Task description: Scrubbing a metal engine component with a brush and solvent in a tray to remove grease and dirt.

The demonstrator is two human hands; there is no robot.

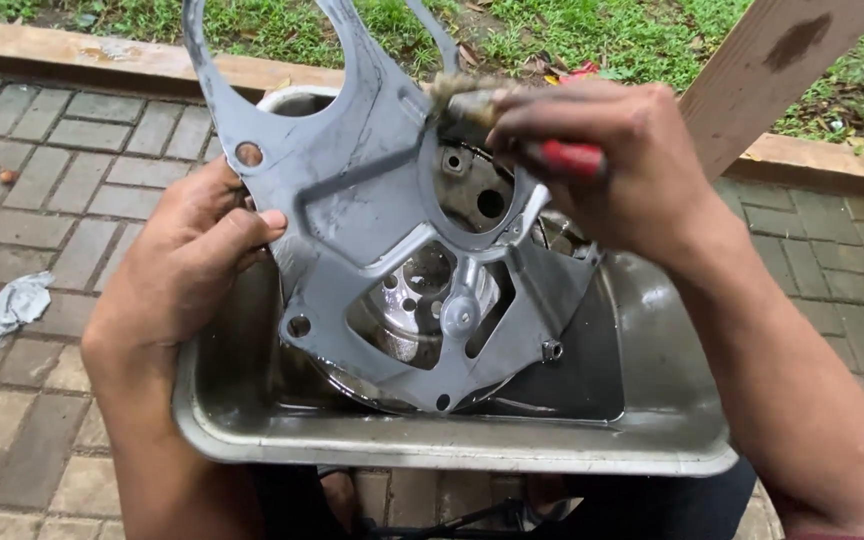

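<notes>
Plate (372, 215) top cut off by upper edge; its lower rim sits behind tray (452, 445) wall. Brush (497, 115) handle mostly hidden in right hand (617, 160), bristles blurred. Left hand (187, 265) fingertips hidden behind plate. Round part (417, 305) under plate seen only thru cutouts. Plank (762, 70) cut off at top. Rag (2, 315) too small to tell.
</notes>
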